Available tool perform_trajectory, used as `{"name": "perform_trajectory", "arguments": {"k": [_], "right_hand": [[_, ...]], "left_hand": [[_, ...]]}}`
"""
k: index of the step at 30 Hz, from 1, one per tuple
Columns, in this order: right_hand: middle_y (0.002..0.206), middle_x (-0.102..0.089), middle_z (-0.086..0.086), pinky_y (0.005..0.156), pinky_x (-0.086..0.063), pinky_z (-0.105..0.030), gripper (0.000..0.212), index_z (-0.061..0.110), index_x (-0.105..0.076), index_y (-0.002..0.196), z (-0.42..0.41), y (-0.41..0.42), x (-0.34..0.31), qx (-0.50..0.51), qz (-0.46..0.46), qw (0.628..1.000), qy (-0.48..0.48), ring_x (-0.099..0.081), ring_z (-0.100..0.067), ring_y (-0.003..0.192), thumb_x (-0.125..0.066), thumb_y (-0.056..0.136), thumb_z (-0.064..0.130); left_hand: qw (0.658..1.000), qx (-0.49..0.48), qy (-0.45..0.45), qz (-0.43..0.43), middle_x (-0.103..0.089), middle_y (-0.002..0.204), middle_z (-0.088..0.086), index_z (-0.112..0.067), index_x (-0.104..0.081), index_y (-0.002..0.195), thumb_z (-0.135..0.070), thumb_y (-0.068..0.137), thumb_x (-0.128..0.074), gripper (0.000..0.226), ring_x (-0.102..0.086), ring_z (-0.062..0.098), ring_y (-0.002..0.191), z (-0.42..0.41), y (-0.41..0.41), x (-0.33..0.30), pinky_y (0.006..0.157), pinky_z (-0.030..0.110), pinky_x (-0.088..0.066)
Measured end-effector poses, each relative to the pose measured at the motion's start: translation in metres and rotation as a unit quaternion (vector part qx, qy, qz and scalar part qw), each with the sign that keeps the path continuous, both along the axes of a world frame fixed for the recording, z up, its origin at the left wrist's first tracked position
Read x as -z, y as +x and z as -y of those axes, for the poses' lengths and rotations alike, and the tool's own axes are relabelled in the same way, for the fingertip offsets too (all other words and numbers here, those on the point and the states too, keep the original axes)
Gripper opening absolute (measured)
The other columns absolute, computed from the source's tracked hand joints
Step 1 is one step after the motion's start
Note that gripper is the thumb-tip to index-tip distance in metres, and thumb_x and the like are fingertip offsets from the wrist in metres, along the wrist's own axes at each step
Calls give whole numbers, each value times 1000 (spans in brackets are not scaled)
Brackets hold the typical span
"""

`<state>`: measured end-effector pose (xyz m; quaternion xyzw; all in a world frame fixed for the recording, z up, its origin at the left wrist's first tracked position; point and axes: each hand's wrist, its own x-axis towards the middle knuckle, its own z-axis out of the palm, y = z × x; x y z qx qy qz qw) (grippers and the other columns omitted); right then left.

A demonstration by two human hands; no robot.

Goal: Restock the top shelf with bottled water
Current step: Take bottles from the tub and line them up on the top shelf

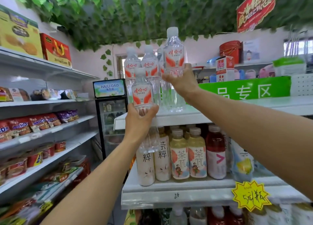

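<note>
My left hand (138, 123) grips a clear water bottle (142, 92) with a red-and-white label around its middle; the bottle is upright, in front of the top shelf's left front edge. My right hand (180, 79) holds a second water bottle (173, 55) by its lower half, raised above the white top shelf (186, 117). Several identical water bottles (149, 63) stand on the top shelf behind them, at its left end.
On the shelf below stand tea bottles (179, 158) and a red drink (216, 155). A green sign (245, 89) runs behind the top shelf. A small fridge (110, 109) stands at the aisle end. Snack shelves (42, 128) line the left side. Fake ivy hangs overhead.
</note>
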<state>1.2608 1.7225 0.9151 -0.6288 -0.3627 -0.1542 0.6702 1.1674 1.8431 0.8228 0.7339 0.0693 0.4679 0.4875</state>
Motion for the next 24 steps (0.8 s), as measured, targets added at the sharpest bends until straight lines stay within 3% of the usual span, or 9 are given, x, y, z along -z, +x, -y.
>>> {"name": "perform_trajectory", "arguments": {"k": [1, 4, 6, 11, 15, 24], "right_hand": [[118, -56, -3, 92, -42, -25, 60, 10, -37, 127, -5, 5, 3, 7, -2, 1000, -1, -53, -17, 108, -77, 84, 23], [135, -52, -8, 111, -36, -44, 74, 11, -33, 137, -14, 12, 9, 19, -8, 1000, -1, -47, -25, 128, -79, 81, 26], [141, -49, -10, 115, -32, -48, 86, 10, -26, 146, -14, 13, 8, 22, -8, 1000, -12, -43, -28, 134, -79, 81, 25], [143, -46, -11, 114, -31, -44, 85, 8, -24, 147, -14, 14, 7, 38, -2, 997, -65, -39, -28, 137, -78, 82, 24], [144, -41, -13, 105, -34, -35, 78, 4, -24, 146, -9, 16, 29, 80, -12, 985, -153, -39, -28, 135, -72, 89, 26], [153, -34, -18, 111, -33, -40, 82, 0, -17, 149, -13, 20, 38, 109, -18, 977, -185, -36, -31, 140, -67, 92, 32]], "left_hand": [[1000, 5, -7, -3, -60, 106, -7, -18, -45, 123, -40, 85, -73, 52, -60, 8, 96, -1, 1, 0, 88, 34, -49], [1000, 18, -7, -9, -60, 110, -7, -22, -44, 123, -41, 84, -73, 52, -59, 8, 99, -6, 3, -2, 87, 32, -47], [1000, 25, -8, -10, -59, 108, -10, -24, -42, 122, -41, 85, -73, 51, -58, 6, 99, -7, 5, -2, 86, 31, -45], [1000, 24, -9, -5, -59, 105, -11, -23, -43, 120, -40, 85, -73, 49, -58, 5, 98, -5, 5, 0, 83, 29, -44], [1000, 26, -9, -6, -59, 106, -11, -22, -43, 123, -40, 85, -73, 51, -58, 6, 99, -6, 5, -1, 85, 30, -45], [1000, 12, -3, -10, -56, 100, -17, -24, -40, 126, -43, 85, -72, 56, -56, 3, 92, -6, 7, -1, 82, 28, -42]]}}
